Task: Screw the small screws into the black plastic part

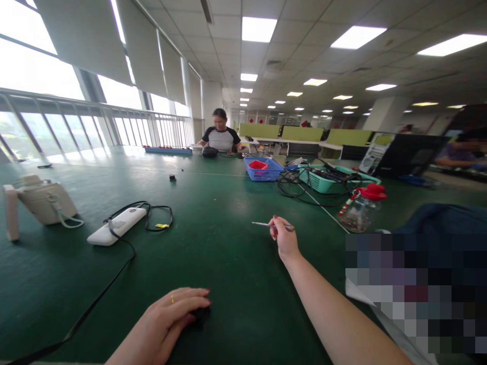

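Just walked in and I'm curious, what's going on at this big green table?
A person sits at a green table. Their right hand pinches a thin metal tool above the surface, while the left hand rests flat over a small black object. A white power strip with a black cable lies to the left, and a red-lidded jar stands to the right. Another person sits at the far end.
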### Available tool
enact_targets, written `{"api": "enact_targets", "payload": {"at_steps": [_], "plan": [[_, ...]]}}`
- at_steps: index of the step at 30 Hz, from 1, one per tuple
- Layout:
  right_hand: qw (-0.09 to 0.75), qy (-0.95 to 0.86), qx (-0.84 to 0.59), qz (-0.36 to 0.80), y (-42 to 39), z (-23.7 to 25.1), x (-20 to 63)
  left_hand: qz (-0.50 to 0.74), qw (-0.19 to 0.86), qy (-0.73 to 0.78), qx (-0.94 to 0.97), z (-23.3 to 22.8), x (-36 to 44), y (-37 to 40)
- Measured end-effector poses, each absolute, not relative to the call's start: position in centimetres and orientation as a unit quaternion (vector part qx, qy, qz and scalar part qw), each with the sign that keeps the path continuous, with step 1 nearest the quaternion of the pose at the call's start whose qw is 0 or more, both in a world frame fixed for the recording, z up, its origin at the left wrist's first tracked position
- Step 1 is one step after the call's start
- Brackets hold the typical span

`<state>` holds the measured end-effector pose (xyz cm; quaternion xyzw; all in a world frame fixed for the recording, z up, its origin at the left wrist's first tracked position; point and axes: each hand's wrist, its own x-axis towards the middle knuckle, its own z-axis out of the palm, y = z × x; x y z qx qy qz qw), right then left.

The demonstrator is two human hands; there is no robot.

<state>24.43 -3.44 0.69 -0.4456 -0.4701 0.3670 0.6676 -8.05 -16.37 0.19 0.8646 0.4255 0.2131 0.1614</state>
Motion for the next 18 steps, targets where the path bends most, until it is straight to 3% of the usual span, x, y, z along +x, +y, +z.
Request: {"api": "enact_targets", "payload": {"at_steps": [11,18], "plan": [[0.665,-0.478,-0.449,0.357,-3.5,0.8,24.3,0.151,0.059,0.394,0.905,0.2,-8.7,-16.7],[0.661,-0.489,-0.446,0.353,-3.3,0.5,24.4,0.190,0.043,0.445,0.874,-1.2,-11.5,-16.1]]}}
